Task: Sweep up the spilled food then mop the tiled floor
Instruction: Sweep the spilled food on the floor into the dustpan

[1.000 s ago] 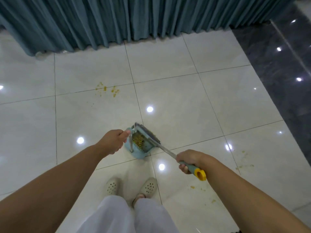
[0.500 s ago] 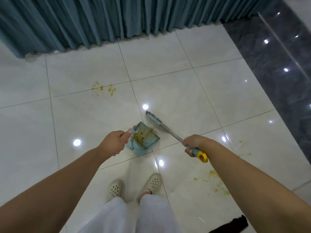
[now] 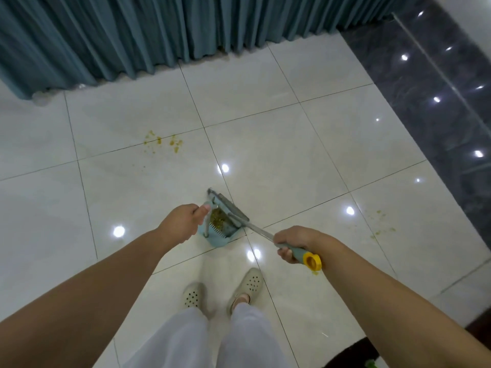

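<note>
Swung back over the dustpan (image 3: 222,229) since half a second ago, the broom (image 3: 230,208) head lies on its rim above the collected food (image 3: 220,221), right hand (image 3: 295,241) gripping the broom handle, left hand (image 3: 183,221) gripping the dustpan's upright handle, spills (image 3: 164,142) on the floor (image 3: 279,144).

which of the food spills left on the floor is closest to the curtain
The yellow spill on the tile seam ahead and left of the dustpan. The fainter patch on the right sits much farther from the curtain.
</note>
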Action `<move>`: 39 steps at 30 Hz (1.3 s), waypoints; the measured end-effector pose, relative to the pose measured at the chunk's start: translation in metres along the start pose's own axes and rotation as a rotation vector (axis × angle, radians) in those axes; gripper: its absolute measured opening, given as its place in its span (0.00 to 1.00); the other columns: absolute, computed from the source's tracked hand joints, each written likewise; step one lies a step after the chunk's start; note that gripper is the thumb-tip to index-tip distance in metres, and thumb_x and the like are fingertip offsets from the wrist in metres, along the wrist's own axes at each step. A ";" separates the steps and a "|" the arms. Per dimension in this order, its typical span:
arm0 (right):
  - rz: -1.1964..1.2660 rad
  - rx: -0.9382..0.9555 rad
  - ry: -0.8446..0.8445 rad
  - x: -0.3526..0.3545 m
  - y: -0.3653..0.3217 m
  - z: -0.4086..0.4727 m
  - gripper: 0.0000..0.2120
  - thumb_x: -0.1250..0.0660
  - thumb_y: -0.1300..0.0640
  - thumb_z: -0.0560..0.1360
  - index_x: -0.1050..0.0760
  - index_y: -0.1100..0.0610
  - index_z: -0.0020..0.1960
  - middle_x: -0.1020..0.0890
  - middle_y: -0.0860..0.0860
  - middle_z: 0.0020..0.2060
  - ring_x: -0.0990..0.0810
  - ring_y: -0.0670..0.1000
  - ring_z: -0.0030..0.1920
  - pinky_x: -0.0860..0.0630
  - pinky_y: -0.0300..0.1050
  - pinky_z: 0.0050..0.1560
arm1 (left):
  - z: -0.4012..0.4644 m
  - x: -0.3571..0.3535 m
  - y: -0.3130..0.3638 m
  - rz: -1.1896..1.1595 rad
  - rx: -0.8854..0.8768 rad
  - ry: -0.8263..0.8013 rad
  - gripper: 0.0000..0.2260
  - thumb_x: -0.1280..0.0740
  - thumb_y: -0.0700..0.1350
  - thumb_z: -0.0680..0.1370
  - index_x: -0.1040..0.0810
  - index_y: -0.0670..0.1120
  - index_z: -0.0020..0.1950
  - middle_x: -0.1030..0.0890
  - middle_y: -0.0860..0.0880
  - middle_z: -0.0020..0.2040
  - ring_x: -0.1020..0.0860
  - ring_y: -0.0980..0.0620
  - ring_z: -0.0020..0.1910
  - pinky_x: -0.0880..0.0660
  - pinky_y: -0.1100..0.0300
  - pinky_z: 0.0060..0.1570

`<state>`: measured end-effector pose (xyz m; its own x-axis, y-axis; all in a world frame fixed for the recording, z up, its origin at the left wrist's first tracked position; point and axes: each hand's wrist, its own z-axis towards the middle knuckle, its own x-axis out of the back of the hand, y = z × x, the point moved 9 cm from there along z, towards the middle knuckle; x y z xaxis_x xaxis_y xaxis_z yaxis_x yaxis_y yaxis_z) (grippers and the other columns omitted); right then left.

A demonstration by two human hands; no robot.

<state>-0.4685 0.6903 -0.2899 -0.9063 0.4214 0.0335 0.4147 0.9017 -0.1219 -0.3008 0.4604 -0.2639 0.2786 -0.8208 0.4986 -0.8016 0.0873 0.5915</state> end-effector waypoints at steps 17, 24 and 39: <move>-0.328 0.162 0.191 -0.014 -0.054 0.015 0.12 0.43 0.60 0.81 0.32 0.61 0.64 0.28 0.57 0.35 0.31 0.49 0.28 0.31 0.33 0.20 | -0.026 0.013 -0.040 -0.169 0.009 -0.018 0.24 0.44 0.63 0.78 0.28 0.45 0.36 0.30 0.49 0.25 0.34 0.57 0.20 0.37 0.67 0.19; -0.360 0.053 0.308 -0.003 -0.015 0.019 0.16 0.44 0.62 0.81 0.32 0.61 0.67 0.29 0.58 0.36 0.32 0.51 0.29 0.34 0.30 0.18 | -0.033 0.017 -0.057 -0.172 0.012 -0.038 0.25 0.45 0.64 0.78 0.27 0.43 0.38 0.29 0.48 0.27 0.34 0.56 0.20 0.36 0.67 0.21; -0.444 -0.048 0.393 -0.008 0.084 -0.015 0.16 0.47 0.61 0.81 0.32 0.64 0.67 0.30 0.58 0.36 0.31 0.51 0.30 0.36 0.40 0.24 | -0.038 0.015 -0.049 0.016 -0.055 -0.062 0.19 0.46 0.58 0.81 0.27 0.44 0.45 0.23 0.46 0.36 0.27 0.50 0.28 0.32 0.62 0.25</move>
<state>-0.4252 0.7638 -0.2858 -0.8993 -0.0008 0.4372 0.0149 0.9994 0.0323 -0.2369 0.4650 -0.2615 0.2316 -0.8523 0.4690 -0.7750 0.1297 0.6185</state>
